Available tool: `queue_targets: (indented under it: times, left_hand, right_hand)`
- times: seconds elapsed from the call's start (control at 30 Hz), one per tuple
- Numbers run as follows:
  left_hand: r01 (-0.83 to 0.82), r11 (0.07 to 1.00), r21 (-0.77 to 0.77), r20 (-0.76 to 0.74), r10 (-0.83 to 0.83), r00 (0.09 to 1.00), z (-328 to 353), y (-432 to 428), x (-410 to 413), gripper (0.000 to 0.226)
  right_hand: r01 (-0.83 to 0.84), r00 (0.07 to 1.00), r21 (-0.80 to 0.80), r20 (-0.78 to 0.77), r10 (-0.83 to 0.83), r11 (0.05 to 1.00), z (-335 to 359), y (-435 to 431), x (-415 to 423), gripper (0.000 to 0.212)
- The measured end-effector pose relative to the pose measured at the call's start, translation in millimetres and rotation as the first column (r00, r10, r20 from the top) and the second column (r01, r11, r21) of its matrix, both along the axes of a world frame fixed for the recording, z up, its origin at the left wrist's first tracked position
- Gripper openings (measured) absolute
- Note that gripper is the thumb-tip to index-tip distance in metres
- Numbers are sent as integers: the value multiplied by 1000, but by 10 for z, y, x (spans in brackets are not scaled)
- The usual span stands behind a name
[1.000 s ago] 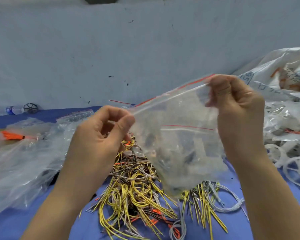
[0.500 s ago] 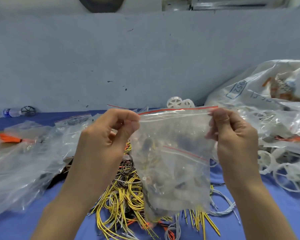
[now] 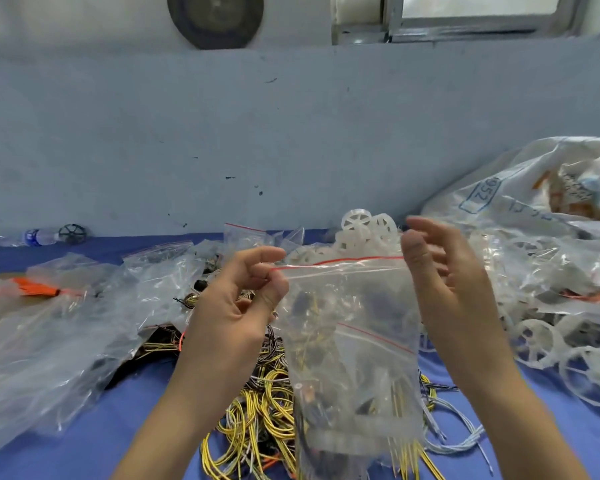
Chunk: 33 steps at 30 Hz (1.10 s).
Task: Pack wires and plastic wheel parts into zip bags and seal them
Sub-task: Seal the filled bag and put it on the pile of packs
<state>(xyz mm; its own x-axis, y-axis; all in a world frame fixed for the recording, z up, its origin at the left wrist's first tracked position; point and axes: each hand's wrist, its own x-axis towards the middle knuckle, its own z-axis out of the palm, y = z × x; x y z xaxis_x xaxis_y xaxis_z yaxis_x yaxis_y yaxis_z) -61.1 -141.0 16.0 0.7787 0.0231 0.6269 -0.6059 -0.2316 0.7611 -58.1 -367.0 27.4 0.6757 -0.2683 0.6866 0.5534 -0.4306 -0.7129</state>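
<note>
A clear zip bag (image 3: pixel 350 344) with a red seal line hangs upright in front of me, holding wires and small parts. My left hand (image 3: pixel 239 306) pinches its top left corner between thumb and forefinger. At the bag's top right corner is my right hand (image 3: pixel 444 275), blurred, its fingers spread and loose; it does not grip the bag. Under the bag lies a pile of yellow, black, orange and grey wires (image 3: pixel 257 417). White plastic wheels (image 3: pixel 364 226) are heaped behind the bag, and more wheels (image 3: pixel 541 344) lie at the right.
Crumpled clear bags (image 3: pixel 70 327) cover the left of the blue table (image 3: pixel 84 452), one holding an orange bundle (image 3: pixel 35 289). A big printed sack (image 3: pixel 520 192) sits at the back right. A bottle (image 3: pixel 37 236) and a black wheel (image 3: pixel 72 233) lie by the wall.
The bag has come down and now hangs level and upright. My right hand has let go of its top right corner and opened. My left hand keeps its pinch.
</note>
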Motion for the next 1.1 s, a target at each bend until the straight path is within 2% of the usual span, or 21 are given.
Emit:
queue_targets:
  times: [0.07,0.13,0.2,0.3,0.53,0.83,1.1]
  left_hand:
    - [15,1000,-11,-1,-15,1000,-11,-25,4,23]
    - [28,999,-18,5,-28,1000,-13,-37,3,23]
    - [33,999,-7,20,-33,999,4,-36,-3,26]
    - [43,999,6,21,-43,999,11,-39,-5,28]
    - [123,992,-16,-110,-124,986,9,-116,4,15]
    - [43,999,-10,-106,-44,993,21,-70,11,15]
    - [174,984,-32,-206,-177,962,63,-86,35,28]
  right_hand:
    - [74,995,-291,84,-52,954,143,84,-27,40]
    - [-3,999,-539,35,26,842,240,215,-63,50]
    - [-93,996,-643,-56,74,761,253,325,-61,51]
    - [-164,986,-634,-115,118,756,219,406,-36,35]
    - [-160,987,-589,-91,132,792,187,457,-33,12]
    - [-162,986,-564,-120,114,810,187,373,-2,20]
    - [-123,991,-548,-33,126,827,193,381,-28,9]
